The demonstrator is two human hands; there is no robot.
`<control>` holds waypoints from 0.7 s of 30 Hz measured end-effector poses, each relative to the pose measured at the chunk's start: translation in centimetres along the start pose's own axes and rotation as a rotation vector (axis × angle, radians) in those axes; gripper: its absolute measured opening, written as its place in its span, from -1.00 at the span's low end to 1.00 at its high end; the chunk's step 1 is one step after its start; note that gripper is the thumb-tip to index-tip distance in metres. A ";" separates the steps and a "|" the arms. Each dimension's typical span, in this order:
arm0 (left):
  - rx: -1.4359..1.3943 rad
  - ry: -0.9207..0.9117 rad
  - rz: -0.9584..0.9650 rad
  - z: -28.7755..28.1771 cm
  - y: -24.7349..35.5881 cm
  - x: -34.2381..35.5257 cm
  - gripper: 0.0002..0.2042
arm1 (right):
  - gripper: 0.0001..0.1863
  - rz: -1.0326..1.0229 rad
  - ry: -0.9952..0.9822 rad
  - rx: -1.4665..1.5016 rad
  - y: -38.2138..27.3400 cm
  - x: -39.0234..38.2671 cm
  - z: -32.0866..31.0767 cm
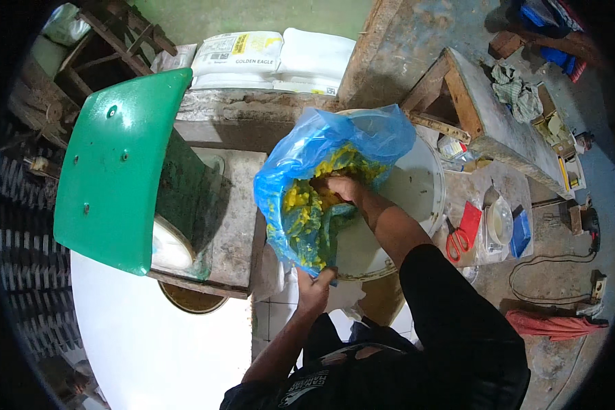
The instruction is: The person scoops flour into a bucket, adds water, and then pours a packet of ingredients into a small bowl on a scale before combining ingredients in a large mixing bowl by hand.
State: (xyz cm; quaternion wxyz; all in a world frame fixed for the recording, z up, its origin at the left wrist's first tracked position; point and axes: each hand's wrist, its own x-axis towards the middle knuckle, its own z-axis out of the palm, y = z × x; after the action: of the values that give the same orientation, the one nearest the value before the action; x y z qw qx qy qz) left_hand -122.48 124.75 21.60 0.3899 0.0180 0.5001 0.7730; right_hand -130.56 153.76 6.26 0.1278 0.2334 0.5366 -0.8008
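Observation:
A blue see-through plastic bag (pixel 280 167) lies wide-mouthed over a round white drum top (pixel 424 188). Soft yellow mash (pixel 297 198) in lumps clings to its inner side. My left hand (pixel 314 290) is closed on the bag's near edge and holds it gathered. Inside the bag mouth, my right hand (pixel 340 187) reaches into the mash with its fingers curled downward. The fingertips are hidden there, so what they grip cannot be made out.
Left stands a machine with a green hopper (pixel 116 171) above a white surface (pixel 164 328). White sacks (pixel 239 58) lie at the back. On the right are red scissors (pixel 456 242), a clear bowl (pixel 499 222), a wooden box (pixel 485 102), a cable (pixel 516 280) and a red folded umbrella (pixel 553 324).

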 end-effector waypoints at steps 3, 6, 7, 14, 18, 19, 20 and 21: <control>0.007 -0.038 0.042 0.1 -1.3 0.8 -0.60 | -0.64 0.273 0.296 -0.281 0.4 0.2 -1.6; 0.105 -0.158 0.014 0.7 -1.3 1.7 -0.74 | -0.68 0.234 0.290 -0.303 5.1 0.5 -7.3; 0.104 -0.163 0.025 1.1 -0.8 1.6 -0.74 | -0.70 0.223 0.287 -0.263 5.6 0.8 -8.2; 0.105 -0.003 0.133 1.7 -1.2 1.2 -0.80 | -0.70 0.014 0.057 0.172 6.1 1.7 -9.0; 0.013 -0.030 0.105 2.9 -0.5 1.6 -0.66 | -0.67 -0.272 -0.181 -1.154 1.1 0.0 -8.8; -0.052 -0.015 0.027 4.0 -1.1 1.5 -0.53 | -0.62 -0.667 -0.399 -1.351 -0.7 -1.2 -10.3; -0.054 -0.030 0.024 4.3 -1.1 2.0 -0.53 | -0.62 -0.663 -0.384 -1.359 -2.0 -2.4 -10.7; -0.041 -0.019 0.037 4.9 -1.1 2.7 -0.50 | -0.69 -0.556 -0.279 -1.249 -3.1 -3.9 -11.1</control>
State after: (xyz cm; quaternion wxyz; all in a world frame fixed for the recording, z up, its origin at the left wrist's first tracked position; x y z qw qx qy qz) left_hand -121.71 130.33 22.20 0.3805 0.0266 0.4800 0.7900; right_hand -125.97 165.02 7.24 0.0960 -0.1351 0.9151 -0.3677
